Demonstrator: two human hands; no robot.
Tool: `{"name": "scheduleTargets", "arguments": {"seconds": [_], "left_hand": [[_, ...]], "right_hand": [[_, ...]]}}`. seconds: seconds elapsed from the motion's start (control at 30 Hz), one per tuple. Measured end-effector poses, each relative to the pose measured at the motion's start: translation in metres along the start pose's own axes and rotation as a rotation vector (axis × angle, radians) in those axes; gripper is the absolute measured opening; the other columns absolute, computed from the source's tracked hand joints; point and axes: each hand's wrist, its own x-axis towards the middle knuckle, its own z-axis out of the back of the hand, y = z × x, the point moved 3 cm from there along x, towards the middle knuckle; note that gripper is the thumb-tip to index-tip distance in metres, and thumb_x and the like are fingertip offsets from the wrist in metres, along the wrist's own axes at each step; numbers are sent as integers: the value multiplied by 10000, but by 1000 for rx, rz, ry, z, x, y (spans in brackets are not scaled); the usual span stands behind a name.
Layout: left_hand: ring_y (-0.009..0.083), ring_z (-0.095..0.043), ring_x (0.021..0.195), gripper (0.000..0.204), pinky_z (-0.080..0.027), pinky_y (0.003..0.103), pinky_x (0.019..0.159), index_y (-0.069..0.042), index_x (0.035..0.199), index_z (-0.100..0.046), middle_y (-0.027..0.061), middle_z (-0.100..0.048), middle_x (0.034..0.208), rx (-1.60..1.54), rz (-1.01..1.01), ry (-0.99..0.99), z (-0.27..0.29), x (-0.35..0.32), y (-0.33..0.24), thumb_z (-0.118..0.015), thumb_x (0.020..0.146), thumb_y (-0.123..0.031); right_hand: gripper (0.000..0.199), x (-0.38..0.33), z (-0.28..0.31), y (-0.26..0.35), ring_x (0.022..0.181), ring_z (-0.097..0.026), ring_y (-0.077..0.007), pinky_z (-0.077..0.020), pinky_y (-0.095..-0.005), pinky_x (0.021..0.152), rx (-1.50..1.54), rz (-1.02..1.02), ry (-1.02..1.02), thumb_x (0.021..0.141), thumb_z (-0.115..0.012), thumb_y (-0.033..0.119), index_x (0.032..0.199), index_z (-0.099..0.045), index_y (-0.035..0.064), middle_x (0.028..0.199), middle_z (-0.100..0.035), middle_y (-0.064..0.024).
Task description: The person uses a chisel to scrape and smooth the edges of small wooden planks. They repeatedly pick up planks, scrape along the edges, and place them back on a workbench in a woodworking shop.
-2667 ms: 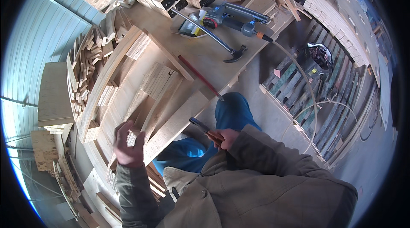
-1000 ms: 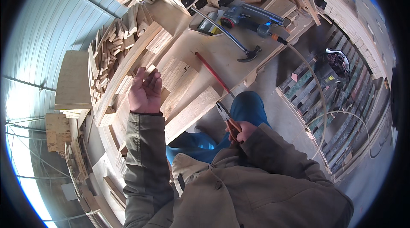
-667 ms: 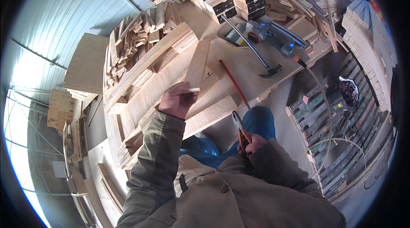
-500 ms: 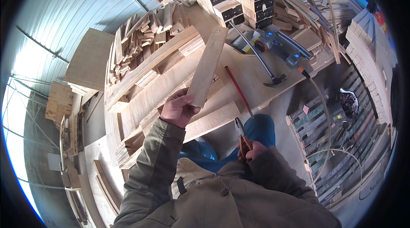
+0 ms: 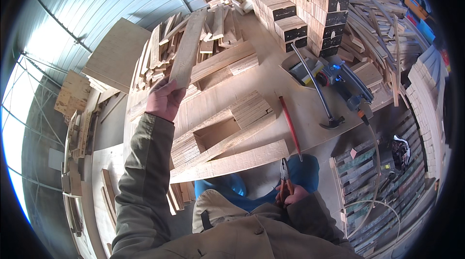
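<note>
My left hand (image 5: 166,99) grips the near end of a flat wooden board (image 5: 188,48), held up over the left side of the plywood-topped table (image 5: 310,123). Low at my lap, my right hand (image 5: 293,195) is closed around the orange-brown handles of a pair of pliers (image 5: 285,181), whose metal jaws point away from me. A wooden frame (image 5: 220,135) made of boards and blocks lies on the table in front of me, with a loose-looking board (image 5: 232,160) along the table's near edge. Right of it lies a red bar (image 5: 290,128) with a pointed metal end.
A claw hammer (image 5: 319,94) and a nail gun (image 5: 351,92) with a hose lie on the table's right. Stacked blocks with black ends (image 5: 334,19) stand at the back. Loose wood pieces (image 5: 160,48) pile up at the far left. A slatted pallet (image 5: 382,186) sits lower right.
My left hand has moved left with the board, off the frame and toward the wood pile. The view has shifted left. My right hand still holds the pliers low.
</note>
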Motion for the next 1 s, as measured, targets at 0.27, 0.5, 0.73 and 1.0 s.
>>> {"name": "scheduleTargets", "arguments": {"seconds": [0.27,0.5,0.73,1.0], "left_hand": [[292,-727,1056,214,-625,445,957,30,1243,-596,159,-708,1175,21,-49,-73,43,68,-7,-579,1048,-58],[289,-710,1034,194,-622,436,941,11,1235,-593,157,-682,1197,49,-21,-5,-2,170,1,-569,1068,-85],[335,-676,1131,403,-588,425,999,23,1331,-541,259,-634,1300,65,6,32,-39,211,16,-658,1061,-253],[256,-735,1032,282,-607,392,904,-25,1211,-650,137,-745,1148,304,162,151,-18,140,7,-677,1040,-247]], "right_hand": [[739,16,22,-16,1088,-664,-277,-533,-390,962,88,-59,183,687,-666,18,1412,-524,-1,1197,-673,-163],[757,33,37,-29,1163,-631,-274,-463,-386,1081,118,-108,337,711,-706,42,1440,-505,11,1245,-661,-148],[741,21,24,-18,1149,-619,-258,-425,-374,1117,113,-100,247,704,-690,48,1420,-509,1,1222,-660,-130],[668,28,20,-9,1079,-649,-297,-491,-391,1037,8,-46,222,648,-602,-7,1316,-575,-17,1114,-689,-166]]}}
